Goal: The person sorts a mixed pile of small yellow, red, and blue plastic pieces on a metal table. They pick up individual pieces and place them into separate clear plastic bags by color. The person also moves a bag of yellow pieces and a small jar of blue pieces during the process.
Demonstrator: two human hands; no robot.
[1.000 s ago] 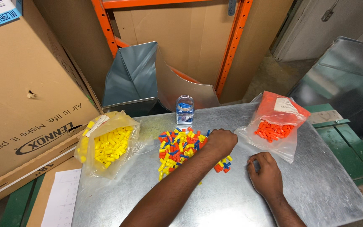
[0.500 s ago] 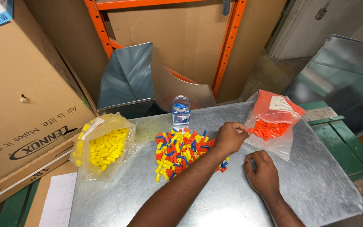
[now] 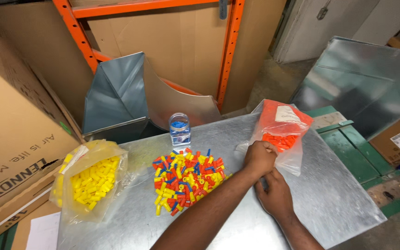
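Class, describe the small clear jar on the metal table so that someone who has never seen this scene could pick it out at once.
Start at the metal table and find the mixed pile of red, yellow and blue pieces in its middle. Just behind that pile, toward the bent sheet-metal duct, stands the small clear jar. Unlike the soft plastic bags at either side, it is rigid, upright and holds blue pieces.

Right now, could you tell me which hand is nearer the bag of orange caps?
Left. The left hand touches the bag of orange caps at its mouth; the right hand lies just short of it.
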